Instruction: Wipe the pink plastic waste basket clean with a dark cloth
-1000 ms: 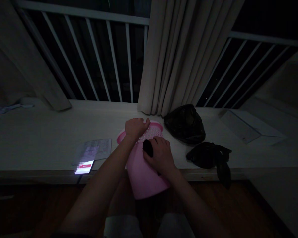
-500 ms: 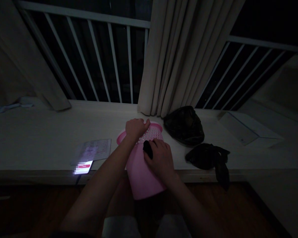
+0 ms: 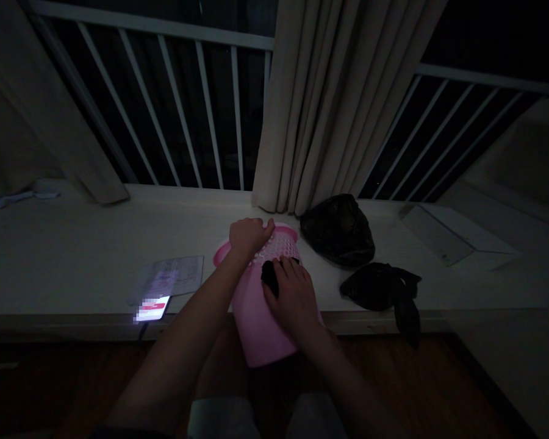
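A pink basket (image 3: 258, 326) with a perforated upper part lies tilted at the sill's front edge, its rim toward the window. My left hand (image 3: 248, 236) is closed round the basket's rim at the far end. Against the basket's side, my right hand (image 3: 295, 292) presses a black cloth (image 3: 269, 278), fingers bent over it. Part of the cloth is hidden under the palm. The basket's lower end hangs over the edge, above my legs.
Right of the basket lie a large black bag (image 3: 341, 231) and a smaller knotted one (image 3: 377, 288). A white box (image 3: 457, 238) stands farther right. At left are a lit phone (image 3: 153, 308) and a paper sheet (image 3: 183, 274). Curtains (image 3: 297, 122) hang behind.
My right hand has slid slightly left and up on the basket with the black cloth. My left hand keeps its hold on the rim.
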`<state>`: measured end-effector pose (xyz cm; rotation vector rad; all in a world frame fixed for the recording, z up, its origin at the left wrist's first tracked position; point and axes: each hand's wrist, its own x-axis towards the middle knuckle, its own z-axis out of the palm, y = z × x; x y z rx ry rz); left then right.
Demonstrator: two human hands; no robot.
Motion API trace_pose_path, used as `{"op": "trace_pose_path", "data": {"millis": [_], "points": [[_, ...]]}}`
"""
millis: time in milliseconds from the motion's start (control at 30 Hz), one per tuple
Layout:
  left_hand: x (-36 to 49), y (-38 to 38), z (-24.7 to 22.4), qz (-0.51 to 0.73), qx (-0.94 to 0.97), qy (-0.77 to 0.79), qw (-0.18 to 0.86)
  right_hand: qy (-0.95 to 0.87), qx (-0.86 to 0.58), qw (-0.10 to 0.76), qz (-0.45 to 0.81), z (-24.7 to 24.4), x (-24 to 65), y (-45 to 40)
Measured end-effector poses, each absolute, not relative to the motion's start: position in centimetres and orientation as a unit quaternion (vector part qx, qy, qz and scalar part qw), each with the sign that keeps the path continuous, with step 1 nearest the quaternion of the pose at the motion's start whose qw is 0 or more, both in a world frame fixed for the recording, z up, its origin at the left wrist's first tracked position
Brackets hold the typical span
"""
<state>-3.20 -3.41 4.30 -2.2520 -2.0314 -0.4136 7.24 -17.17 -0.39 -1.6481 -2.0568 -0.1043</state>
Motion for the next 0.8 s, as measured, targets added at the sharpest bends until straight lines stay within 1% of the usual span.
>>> {"op": "trace_pose_path", "data": {"millis": [133, 400, 500, 667, 800], "points": [[-3.2, -3.5, 4.3, -0.135, -0.733, -0.666, 0.036, -0.752, -0.602, 0.266, -0.04, -1.0, 7.3, -17.3], [-3.5, -3.9, 4.4, -0.124, -0.73, -0.672, 0.029, -0.734, -0.591, 0.335, -0.023, -1.9, 7.8, -18.5], [-3.4, -4.1, 4.3, -0.133, -0.727, -0.672, 0.036, -0.752, -0.577, 0.318, -0.009, -1.8, 8.4, -19.0], [-3.2, -4.0, 4.1, -0.147, -0.728, -0.668, 0.05, -0.75, -0.599, 0.28, 0.015, -1.3, 8.4, -19.4], [-3.2, -4.1, 4.1, -0.147, -0.727, -0.668, 0.054, -0.809, -0.529, 0.255, 0.028, -1.2, 7.9, -19.7]]}}
